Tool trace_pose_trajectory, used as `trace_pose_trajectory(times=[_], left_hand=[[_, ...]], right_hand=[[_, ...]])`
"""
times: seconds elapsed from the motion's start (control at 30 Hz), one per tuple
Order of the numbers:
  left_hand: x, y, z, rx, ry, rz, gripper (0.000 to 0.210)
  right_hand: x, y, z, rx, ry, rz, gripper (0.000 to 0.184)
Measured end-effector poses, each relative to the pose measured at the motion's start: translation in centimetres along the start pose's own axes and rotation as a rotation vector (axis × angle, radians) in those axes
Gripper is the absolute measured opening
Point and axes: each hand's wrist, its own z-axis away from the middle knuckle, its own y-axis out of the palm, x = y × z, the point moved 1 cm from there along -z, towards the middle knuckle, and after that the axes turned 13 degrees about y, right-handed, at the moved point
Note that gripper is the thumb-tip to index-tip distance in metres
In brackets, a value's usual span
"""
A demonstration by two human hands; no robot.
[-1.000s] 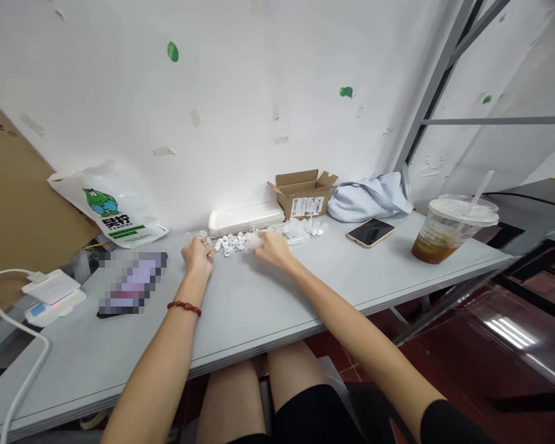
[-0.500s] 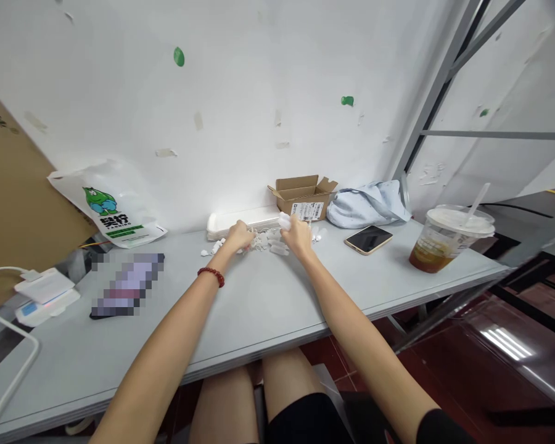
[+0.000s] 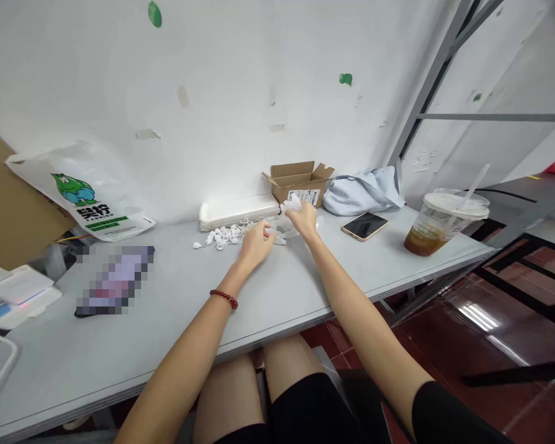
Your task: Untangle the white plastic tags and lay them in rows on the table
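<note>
My right hand is closed around a small translucent plastic bottle, held upright just in front of the cardboard box; its lower part is hidden by the fingers. To its left, my left hand has its fingers curled at the edge of the small parts on the table. Whatever lies between those fingers is too small to make out. Several white caps are heaped to the left of this hand. More translucent pieces lie between the two hands, partly covered by them.
Behind the caps rests a stack of white trays, beside an open cardboard box. A pale blue cloth bag, a phone and a drink cup stand to the right. A white plastic bag and pixelated item are left.
My left hand has moved right, away from the heap of caps, which now shows more fully. My right hand still holds the bottle. The view has shifted slightly.
</note>
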Motion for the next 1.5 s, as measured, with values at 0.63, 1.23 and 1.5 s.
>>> trace_pose_trajectory(times=[0.63, 1.23, 1.5], left_hand=[[-0.5, 1.1, 1.0, 0.199, -0.007, -0.161, 0.038], [-0.6, 0.8, 0.7, 0.172, -0.170, -0.126, 0.054], [-0.2, 1.0, 0.8, 0.158, -0.160, -0.142, 0.055]], right_hand=[[-0.5, 1.4, 1.1, -0.013, -0.170, 0.157, 0.069], [-8.3, -3.2, -5.7, -0.198, -0.227, -0.026, 0.041], [-8.9, -2.2, -5.1, -0.017, -0.289, 0.301, 0.052]])
